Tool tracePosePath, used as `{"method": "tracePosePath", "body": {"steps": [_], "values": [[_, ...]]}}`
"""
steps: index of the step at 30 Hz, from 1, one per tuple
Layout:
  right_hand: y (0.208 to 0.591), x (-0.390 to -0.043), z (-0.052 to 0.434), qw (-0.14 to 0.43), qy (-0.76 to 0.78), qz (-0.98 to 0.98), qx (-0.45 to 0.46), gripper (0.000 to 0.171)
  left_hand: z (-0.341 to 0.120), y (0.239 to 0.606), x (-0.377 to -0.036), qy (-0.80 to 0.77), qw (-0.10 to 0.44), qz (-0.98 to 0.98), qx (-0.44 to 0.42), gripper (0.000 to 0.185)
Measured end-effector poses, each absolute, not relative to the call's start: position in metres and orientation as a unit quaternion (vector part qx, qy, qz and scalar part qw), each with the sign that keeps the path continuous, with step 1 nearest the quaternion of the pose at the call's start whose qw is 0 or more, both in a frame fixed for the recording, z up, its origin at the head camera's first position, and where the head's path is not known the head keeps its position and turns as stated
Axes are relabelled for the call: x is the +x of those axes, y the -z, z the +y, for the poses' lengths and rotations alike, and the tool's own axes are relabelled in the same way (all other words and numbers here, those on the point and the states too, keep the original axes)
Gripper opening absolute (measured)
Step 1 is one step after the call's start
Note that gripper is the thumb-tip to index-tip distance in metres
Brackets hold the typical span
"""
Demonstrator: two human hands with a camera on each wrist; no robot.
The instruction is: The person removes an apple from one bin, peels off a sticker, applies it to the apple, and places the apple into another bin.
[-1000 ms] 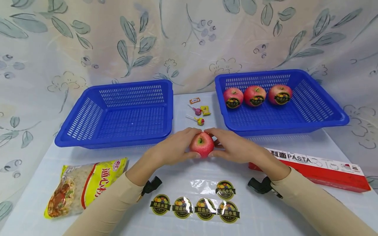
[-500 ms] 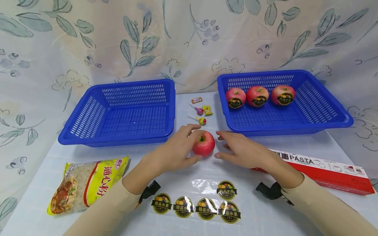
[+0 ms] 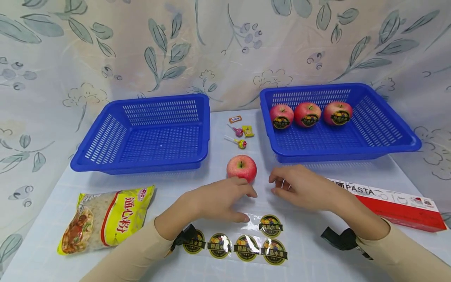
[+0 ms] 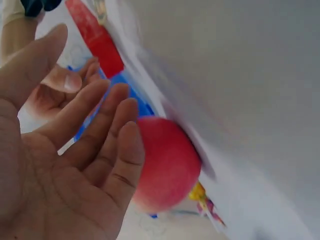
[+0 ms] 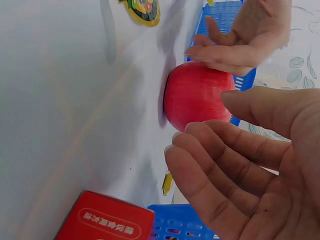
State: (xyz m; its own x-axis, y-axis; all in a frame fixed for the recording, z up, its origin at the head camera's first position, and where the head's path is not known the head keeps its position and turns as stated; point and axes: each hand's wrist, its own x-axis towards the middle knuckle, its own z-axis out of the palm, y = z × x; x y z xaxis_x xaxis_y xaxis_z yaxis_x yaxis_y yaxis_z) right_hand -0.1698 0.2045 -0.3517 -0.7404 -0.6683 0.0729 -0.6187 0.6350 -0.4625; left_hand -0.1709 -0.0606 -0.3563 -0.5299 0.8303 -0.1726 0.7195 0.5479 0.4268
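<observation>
Both your hands were loose and held nothing: left hand [image 3: 218, 197] and right hand [image 3: 299, 187] hovered just in front of the bare apple [image 3: 241, 168], fingers relaxed, apart from each other. Apple sat alone on the table [image 3: 317, 254] between the two blue baskets [image 3: 141, 133], near the sticker sheet [image 3: 243, 243]. Three stickered apples [image 3: 307, 114] lay in the right basket [image 3: 373, 129].

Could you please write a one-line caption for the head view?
Both open hands, left hand and right hand, hover near a bare apple on the table.
</observation>
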Motion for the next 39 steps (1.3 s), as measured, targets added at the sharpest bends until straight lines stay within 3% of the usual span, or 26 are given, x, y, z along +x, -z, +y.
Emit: {"method": "tracePosePath", "body": {"steps": [4,10,14,20,25,39], "values": [[0.352,-0.166,0.207,0.049,0.238,0.899,-0.365,0.007,-0.053,0.362,-0.165,-0.11,0.189,0.858,0.465,0.057],[0.357,-0.162,0.208,0.07,0.262,0.883,-0.383,0.004,-0.043,0.371,-0.157,-0.043,0.135,0.862,0.487,0.053],[0.36,-0.159,0.209,0.113,0.271,0.87,-0.396,0.006,-0.04,0.375,-0.157,-0.038,0.125,0.867,0.481,0.049],[0.365,-0.153,0.21,0.166,0.281,0.853,-0.407,0.016,-0.038,0.376,-0.159,-0.054,0.153,0.865,0.474,0.033],[0.371,-0.15,0.208,0.151,0.293,0.837,-0.437,0.008,-0.038,0.37,-0.159,-0.066,0.176,0.863,0.469,0.026],[0.371,-0.152,0.207,0.12,0.324,0.809,-0.475,0.01,-0.046,0.364,-0.16,-0.062,0.195,0.874,0.441,0.033]]}}
